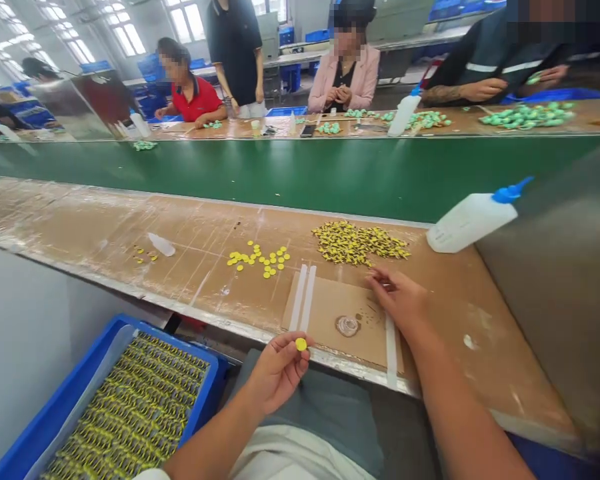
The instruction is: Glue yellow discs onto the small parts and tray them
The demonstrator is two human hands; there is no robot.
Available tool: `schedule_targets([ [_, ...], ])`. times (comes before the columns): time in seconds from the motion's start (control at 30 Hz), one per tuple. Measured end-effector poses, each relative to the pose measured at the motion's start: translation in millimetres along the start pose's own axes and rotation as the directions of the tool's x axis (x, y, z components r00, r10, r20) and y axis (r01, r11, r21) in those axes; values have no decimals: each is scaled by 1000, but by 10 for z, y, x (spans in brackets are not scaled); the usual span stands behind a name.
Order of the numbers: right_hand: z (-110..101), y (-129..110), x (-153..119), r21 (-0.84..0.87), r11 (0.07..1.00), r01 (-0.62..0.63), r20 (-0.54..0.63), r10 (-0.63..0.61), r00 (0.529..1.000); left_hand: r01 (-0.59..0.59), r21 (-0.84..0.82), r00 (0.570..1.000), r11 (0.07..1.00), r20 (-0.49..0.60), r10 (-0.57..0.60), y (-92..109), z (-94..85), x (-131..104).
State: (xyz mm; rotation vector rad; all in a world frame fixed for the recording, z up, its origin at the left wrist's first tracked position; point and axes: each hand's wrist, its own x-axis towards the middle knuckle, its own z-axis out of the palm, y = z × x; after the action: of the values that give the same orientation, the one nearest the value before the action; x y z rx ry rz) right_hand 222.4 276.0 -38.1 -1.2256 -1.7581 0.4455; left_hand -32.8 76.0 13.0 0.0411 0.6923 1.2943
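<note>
Yellow disc (301, 344) pinched in left hand (279, 373), near-left of cardboard sheet (327, 300) | right hand (404, 300): far-right corner, grip unclear | risk: slack pinch may drop disc

On the bench (80, 220), just behind the cardboard (330, 300), I see a pile of pieces (357, 242), discs (259, 259) to its left, a bottle (473, 223) to its right; beyond runs the belt (255, 170), and a crate (60, 403) sits left, before the bench.
</note>
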Motion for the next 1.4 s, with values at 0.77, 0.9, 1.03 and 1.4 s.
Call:
schedule_targets([
  [0.77,-90,-66,1,-25,991,-131,109,133,985,-197,158,976,968,-56,208,133,75,279],
  [0.9,-138,-162,49,-14,991,-132,109,132,985,-264,138,960,954,-58,274,102,87,388],
  [1.03,-164,-381,-91,60,989,-134,9,133,991,-310,164,948,937,-24,318,79,126,549],
  [1.4,4,-767,-718,221,964,146,-186,-105,977,-387,228,919,893,15,395,16,177,753],
])
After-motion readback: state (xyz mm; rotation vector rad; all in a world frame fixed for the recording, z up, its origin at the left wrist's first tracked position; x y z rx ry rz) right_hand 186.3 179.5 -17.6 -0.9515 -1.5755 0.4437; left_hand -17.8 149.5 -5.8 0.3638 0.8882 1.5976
